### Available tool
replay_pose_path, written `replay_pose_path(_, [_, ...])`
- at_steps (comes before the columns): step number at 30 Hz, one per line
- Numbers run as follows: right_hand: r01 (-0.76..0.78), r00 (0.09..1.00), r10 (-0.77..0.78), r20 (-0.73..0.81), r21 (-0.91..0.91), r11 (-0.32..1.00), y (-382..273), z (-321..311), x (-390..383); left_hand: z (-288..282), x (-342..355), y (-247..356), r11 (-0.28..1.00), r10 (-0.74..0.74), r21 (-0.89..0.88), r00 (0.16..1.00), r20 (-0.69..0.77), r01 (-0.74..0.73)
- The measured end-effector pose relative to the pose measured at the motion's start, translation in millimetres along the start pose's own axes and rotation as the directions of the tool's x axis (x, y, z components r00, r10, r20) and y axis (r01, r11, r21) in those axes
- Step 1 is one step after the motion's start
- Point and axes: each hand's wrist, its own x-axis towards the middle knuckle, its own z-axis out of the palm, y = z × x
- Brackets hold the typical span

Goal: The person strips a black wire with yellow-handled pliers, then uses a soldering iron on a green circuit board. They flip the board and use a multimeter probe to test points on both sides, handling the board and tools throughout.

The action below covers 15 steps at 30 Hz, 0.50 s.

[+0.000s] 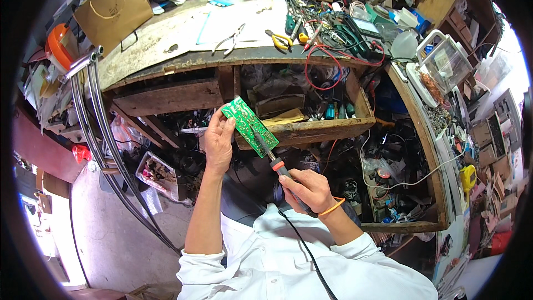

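Right hand (308, 189) wraps soldering iron (280, 168) (black cord (302, 241) below); left hand (219, 143), up-left of it, pinches green circuit board (242, 118).

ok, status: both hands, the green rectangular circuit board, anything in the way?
Left hand gripping green rectangular circuit board near one corner. Right hand holding black-and-red soldering iron over it, contact unclear. Nothing visible between iron and board.

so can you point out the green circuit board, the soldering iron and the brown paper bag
Green circuit board (247, 123), head view: middle of its face
Soldering iron (279, 166), head view: front end of its handle
Brown paper bag (117, 24), head view: its broad front panel
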Motion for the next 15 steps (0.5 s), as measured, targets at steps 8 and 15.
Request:
replay_pose_path(8, [-0.059,0.998,0.060,-0.029,0.056,0.997,-2.2,1.0,0.3,-1.0,-0.2,-0.5,1.000,-0.010,0.008,1.000,-0.012,0.010])
replay_pose_path(15, [-0.131,0.989,0.138,-0.051,0.109,0.985,-2.9,0.6,0.6,2.0,-1.8,2.4,1.000,-0.011,0.008,1.000,-0.010,0.011])
